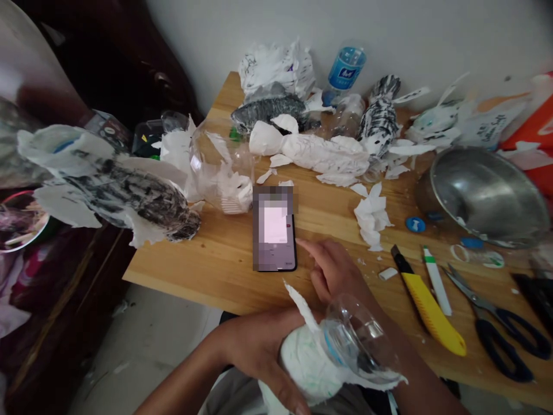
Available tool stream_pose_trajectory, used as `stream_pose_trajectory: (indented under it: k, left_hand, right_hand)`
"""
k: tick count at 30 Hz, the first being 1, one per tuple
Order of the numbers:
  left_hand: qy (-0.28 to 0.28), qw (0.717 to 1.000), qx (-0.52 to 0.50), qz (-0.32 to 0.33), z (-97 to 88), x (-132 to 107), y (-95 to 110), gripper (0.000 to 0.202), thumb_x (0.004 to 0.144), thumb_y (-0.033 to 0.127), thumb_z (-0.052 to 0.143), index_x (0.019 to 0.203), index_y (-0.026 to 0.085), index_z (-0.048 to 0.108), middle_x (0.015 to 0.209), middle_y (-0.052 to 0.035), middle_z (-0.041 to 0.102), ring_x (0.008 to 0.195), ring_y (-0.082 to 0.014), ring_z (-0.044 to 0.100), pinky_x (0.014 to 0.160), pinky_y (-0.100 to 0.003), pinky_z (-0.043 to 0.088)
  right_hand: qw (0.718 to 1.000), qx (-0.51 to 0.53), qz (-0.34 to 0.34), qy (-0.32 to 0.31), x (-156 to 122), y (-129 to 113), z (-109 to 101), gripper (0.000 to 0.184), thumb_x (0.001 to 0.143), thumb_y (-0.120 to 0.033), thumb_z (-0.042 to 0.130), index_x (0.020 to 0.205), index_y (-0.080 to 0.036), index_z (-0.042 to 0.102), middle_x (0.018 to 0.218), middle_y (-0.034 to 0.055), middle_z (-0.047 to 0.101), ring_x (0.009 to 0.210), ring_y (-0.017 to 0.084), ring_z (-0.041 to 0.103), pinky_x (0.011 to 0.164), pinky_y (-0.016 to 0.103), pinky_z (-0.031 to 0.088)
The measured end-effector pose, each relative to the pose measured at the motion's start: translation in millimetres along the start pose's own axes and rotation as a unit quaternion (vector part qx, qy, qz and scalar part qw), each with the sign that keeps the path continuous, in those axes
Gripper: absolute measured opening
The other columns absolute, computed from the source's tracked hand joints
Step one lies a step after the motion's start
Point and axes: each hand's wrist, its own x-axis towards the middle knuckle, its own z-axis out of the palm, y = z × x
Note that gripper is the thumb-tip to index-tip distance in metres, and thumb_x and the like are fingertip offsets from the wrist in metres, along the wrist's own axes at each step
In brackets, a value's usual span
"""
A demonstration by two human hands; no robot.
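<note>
My left hand (254,349) is wrapped around a plastic bottle covered in white paper (309,360), held low over my lap. Its clear cut plastic end flares out to the right, and a paper strip sticks up from it. Over the table, my right hand (339,268) holds nothing; its index finger is stretched out and the other fingers are curled. That fingertip is beside the right edge of a phone (276,253) lying flat with its screen lit. Most of the screen is blurred out.
Paper-wrapped bottles (328,154), one painted in black strokes (133,181), lie at the back and left. Rightward are a metal bowl (488,196), a yellow utility knife (432,311), a white-green pen-like tool (436,282), scissors (496,323) and torn paper (372,216).
</note>
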Motion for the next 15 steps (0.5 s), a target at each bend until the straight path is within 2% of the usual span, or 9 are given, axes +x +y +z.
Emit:
stream_pose_trajectory:
  k: [8,11,15]
  left_hand:
    - [0.004,1.000,0.018,0.014,-2.9,-0.4,-4.7,0.094,0.055,0.030,0.100,0.140,0.019,0.062,0.142,-0.0107,0.064,0.137,-0.0359,0.053,0.120,-0.046,0.038]
    - [0.003,0.999,0.035,0.007,-3.3,-2.1,-8.6,0.096,0.057,0.038,0.098,0.143,0.020,0.059,0.144,-0.0113,0.062,0.137,-0.0366,0.052,0.119,-0.048,0.038]
    - [0.035,0.997,0.062,-0.019,-2.8,-7.1,-12.9,0.099,0.052,0.047,0.097,0.140,0.020,0.062,0.142,-0.0121,0.063,0.130,-0.0380,0.056,0.115,-0.050,0.041]
  right_hand:
    - [0.999,-0.021,-0.025,-0.012,5.7,-3.1,3.4,0.065,0.083,-0.001,0.045,0.145,-0.022,0.049,0.099,0.0073,0.060,0.092,0.025,0.057,0.084,0.044,0.055]
    - [0.999,-0.002,-0.040,-0.019,12.4,-4.5,4.5,0.067,0.082,-0.001,0.045,0.145,-0.022,0.048,0.101,0.0078,0.061,0.094,0.026,0.057,0.086,0.045,0.054]
    - [0.997,0.065,-0.028,-0.021,27.1,-6.7,-0.9,0.068,0.081,-0.001,0.045,0.144,-0.025,0.048,0.106,0.0061,0.064,0.095,0.023,0.060,0.085,0.040,0.053]
